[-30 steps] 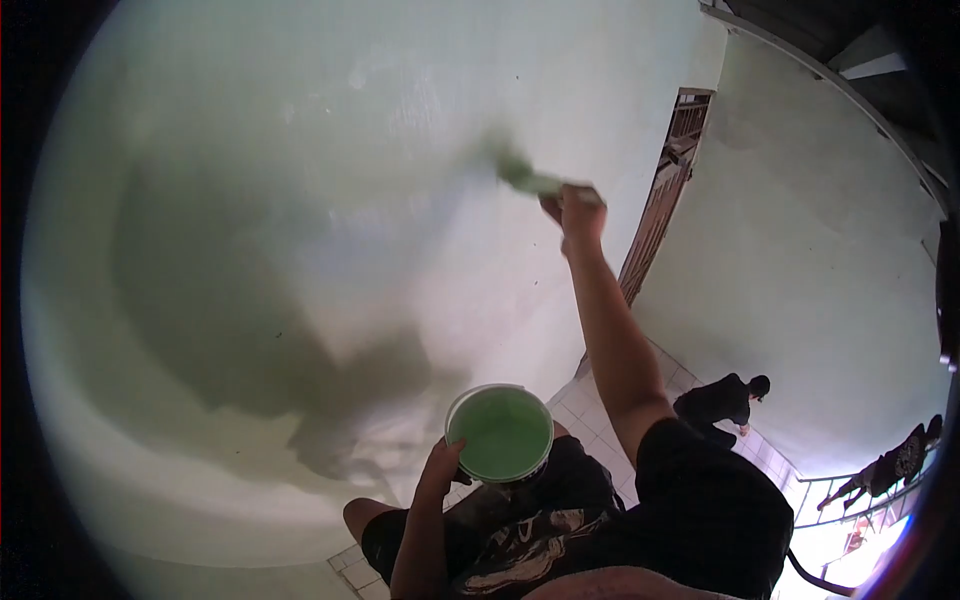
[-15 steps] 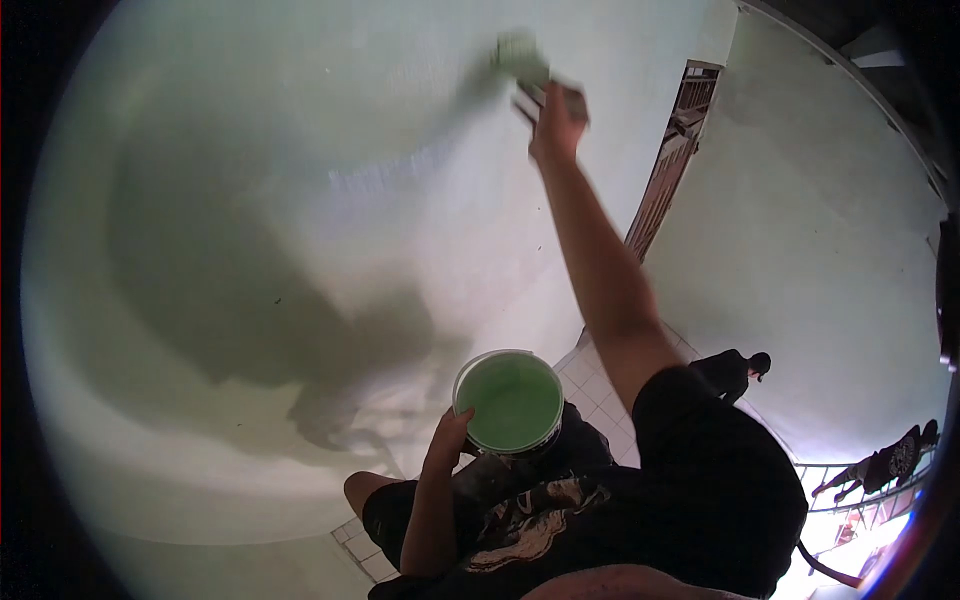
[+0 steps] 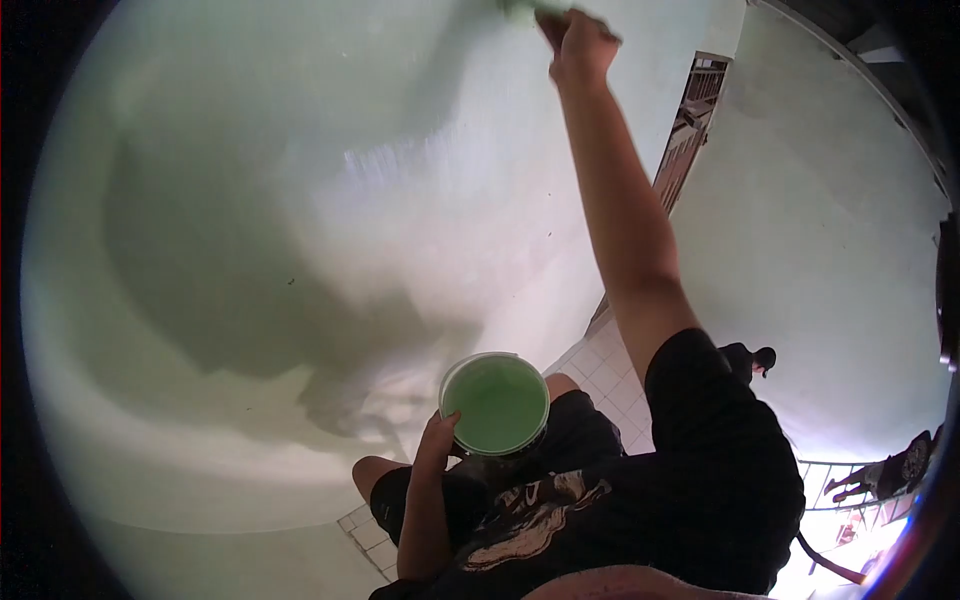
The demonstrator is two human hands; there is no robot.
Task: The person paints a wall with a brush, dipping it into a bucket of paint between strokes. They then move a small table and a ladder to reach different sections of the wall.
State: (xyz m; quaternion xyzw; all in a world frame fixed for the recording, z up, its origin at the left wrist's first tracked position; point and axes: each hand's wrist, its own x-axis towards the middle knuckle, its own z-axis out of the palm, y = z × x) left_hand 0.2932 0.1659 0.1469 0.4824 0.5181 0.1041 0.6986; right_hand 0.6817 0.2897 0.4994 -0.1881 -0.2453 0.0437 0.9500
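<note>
My right hand [image 3: 585, 48] is raised at the top of the head view, closed round the handle of a paint brush. The green-covered head of the brush [image 3: 522, 10] is at the wall [image 3: 400, 230] and partly cut off by the frame's top edge. Lower down, my left hand [image 3: 436, 440] grips the rim and side of a round bucket [image 3: 495, 405] with green paint inside. Its thumb lies over the rim. The bucket is upright above my lap. A wet, shiny patch shows on the wall below the brush.
A barred window or door opening [image 3: 690, 130] stands to the right of my raised arm. Two other people, one in a black cap [image 3: 764, 358] and one by a railing [image 3: 905, 465], are at the right. Pale floor tiles [image 3: 605, 375] lie below.
My right hand and the brush have moved up the wall, and the brush is now partly out of frame. The bucket, still in my left hand, has shifted slightly left.
</note>
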